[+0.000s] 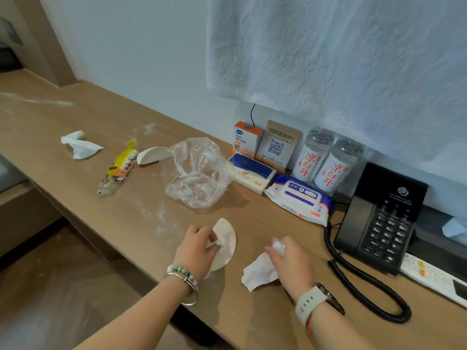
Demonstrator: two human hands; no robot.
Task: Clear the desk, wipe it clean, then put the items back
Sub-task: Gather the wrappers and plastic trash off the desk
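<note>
Though crumpled, tissues in both hands

Left hand, at the wrist: string of round beads, turquoise, green, pale pink and white. Just behind it, thin silver bangles.
Right hand, at the wrist: watch, dark case, off-white strap with a row of punched holes, orange on the strap's underside.
Both forearms bare.
</note>
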